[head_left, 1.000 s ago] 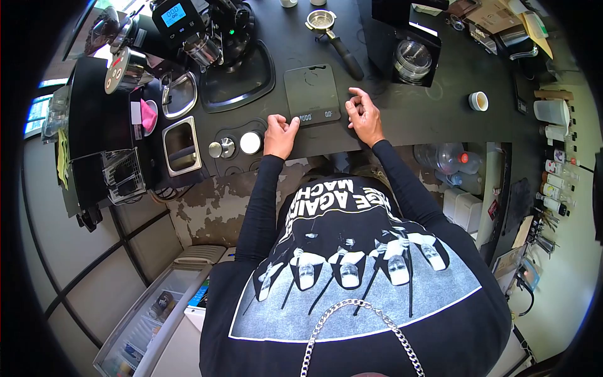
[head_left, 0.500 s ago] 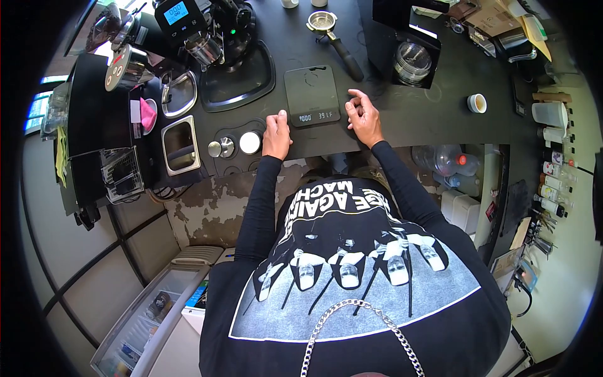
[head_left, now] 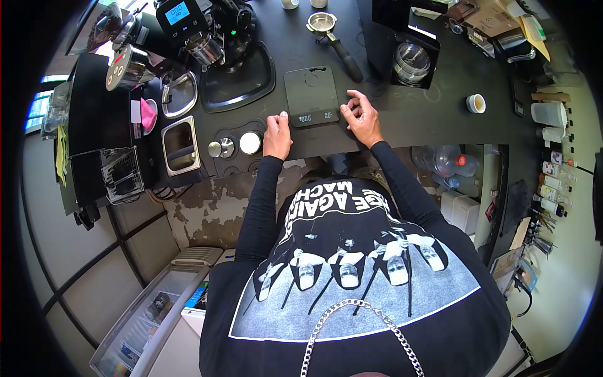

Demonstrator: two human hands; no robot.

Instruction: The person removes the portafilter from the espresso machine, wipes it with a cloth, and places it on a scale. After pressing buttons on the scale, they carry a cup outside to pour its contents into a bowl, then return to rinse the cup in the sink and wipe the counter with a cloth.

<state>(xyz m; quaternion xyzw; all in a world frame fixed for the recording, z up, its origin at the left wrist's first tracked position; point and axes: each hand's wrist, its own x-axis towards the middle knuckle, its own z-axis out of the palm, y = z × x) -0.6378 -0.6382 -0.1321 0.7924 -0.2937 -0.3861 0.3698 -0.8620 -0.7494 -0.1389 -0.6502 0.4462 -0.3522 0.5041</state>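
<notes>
Our left hand [head_left: 277,136] sits at the near left corner of the black digital scale [head_left: 312,94], thumb raised and fingers folded under; they are turned away from view, so we cannot tell whether they close on anything. Our right hand [head_left: 362,119] is relaxed and free, fingers half bent, thumb apart from the forefinger, its tip just beside the scale's right edge; whether it touches, we cannot tell. The scale lies flat between both hands near the front of our dark counter [head_left: 402,129], zeros lit along its near edge.

Beyond it, a portafilter [head_left: 340,50] rests with its basket away from us and its black handle slanting back to the right. Left of our left hand, a tamping mat [head_left: 235,133] holds a metal tamper [head_left: 227,146] and a round white-topped piece [head_left: 250,143]. Farther left we see a rectangular steel container [head_left: 178,135] and a pink cloth [head_left: 148,115]. A black tray [head_left: 242,85] lies behind the mat, below a machine [head_left: 193,25] with a lit blue display. Well to our right, a small white cup [head_left: 476,103] with brown inside stands alone, and a clear lidded jar [head_left: 412,63] is set nearer the portafilter
</notes>
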